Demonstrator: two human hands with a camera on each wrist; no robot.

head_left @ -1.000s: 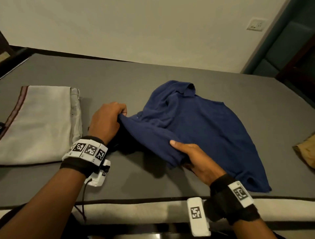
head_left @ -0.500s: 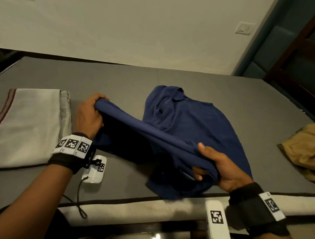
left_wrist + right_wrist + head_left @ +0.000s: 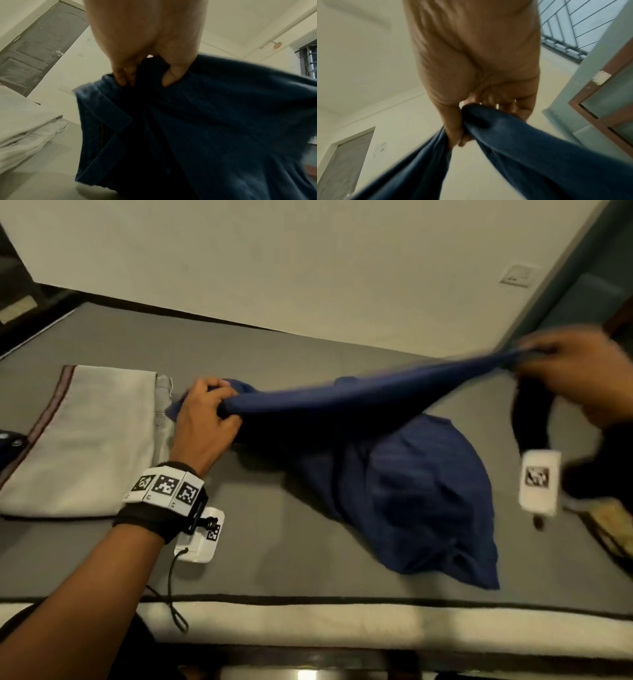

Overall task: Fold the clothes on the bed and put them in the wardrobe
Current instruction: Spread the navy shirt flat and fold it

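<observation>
Folded pale cloth (image 3: 85, 440) sits far left on the grey bed (image 3: 274, 542). Left hand (image 3: 205, 422) bunches one end of the navy shirt (image 3: 411, 491); its wrist view shows fingers (image 3: 123, 75) dug into the fabric. The stretched edge runs to the blurry raised right hand (image 3: 575, 371), thumb clamped per wrist cam. The rest droops onto the bed.

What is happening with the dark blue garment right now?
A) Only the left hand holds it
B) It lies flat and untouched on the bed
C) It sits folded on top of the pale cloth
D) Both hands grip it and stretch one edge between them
D: the left hand and right hand each grip the blue garment, its upper edge pulled taut between them while the rest sags onto the bed.
</observation>
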